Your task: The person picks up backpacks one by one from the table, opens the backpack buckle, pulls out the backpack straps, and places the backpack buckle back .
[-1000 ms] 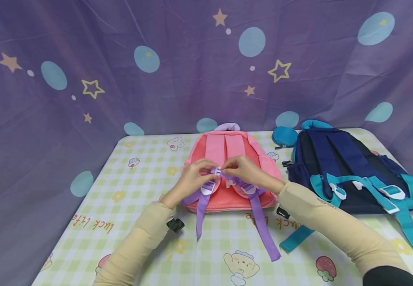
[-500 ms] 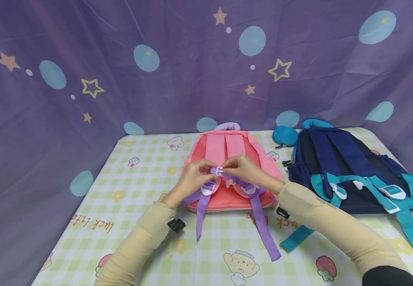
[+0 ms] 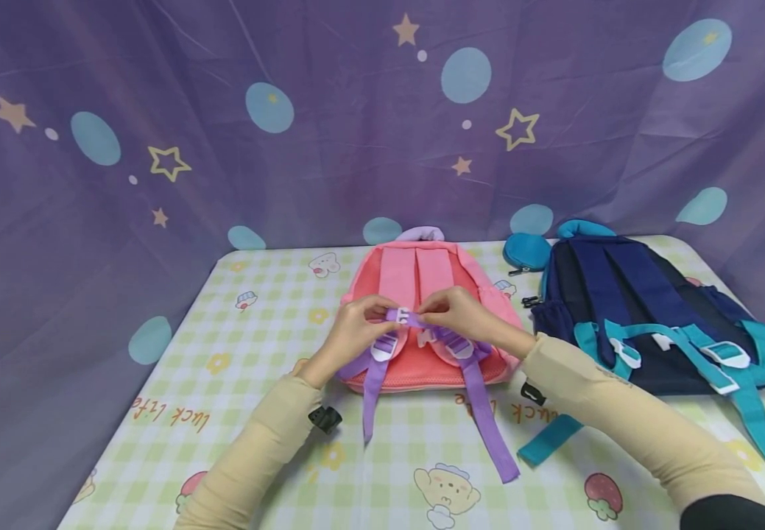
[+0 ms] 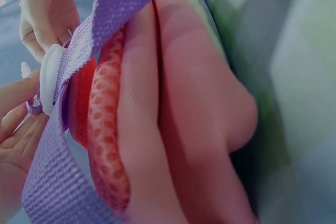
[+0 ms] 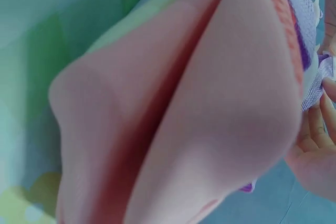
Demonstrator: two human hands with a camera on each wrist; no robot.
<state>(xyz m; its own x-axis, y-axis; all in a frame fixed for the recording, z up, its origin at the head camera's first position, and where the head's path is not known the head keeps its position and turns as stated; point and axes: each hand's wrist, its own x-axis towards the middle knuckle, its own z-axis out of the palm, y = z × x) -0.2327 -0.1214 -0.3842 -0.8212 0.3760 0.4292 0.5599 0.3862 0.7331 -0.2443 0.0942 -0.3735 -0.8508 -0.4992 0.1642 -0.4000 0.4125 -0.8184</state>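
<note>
A pink backpack (image 3: 431,276) with purple straps lies on the table, its shoulder-strap side facing up. Over its lower middle runs a narrow purple chest strap carrying a small white buckle (image 3: 403,316). My left hand (image 3: 354,329) pinches the strap at the buckle's left side. To the right of the buckle, the thumb and fingers of my right hand (image 3: 458,315) pinch the purple strap. In the left wrist view, a white strap adjuster (image 4: 51,80) and purple webbing partly cover my left hand (image 4: 16,145). In the right wrist view, my right hand (image 5: 315,145) shows only at the edge.
A navy backpack (image 3: 627,280) with teal straps (image 3: 749,412) lies to the right, its strap ends trailing toward the front. Beside its top is a round teal pouch (image 3: 528,252). A checked cloth (image 3: 276,434) covers the table, and a purple curtain (image 3: 355,184) hangs behind.
My right hand has shifted slightly right, away from the buckle and along the strap, leaving more of the strap showing. My left hand has barely moved.
</note>
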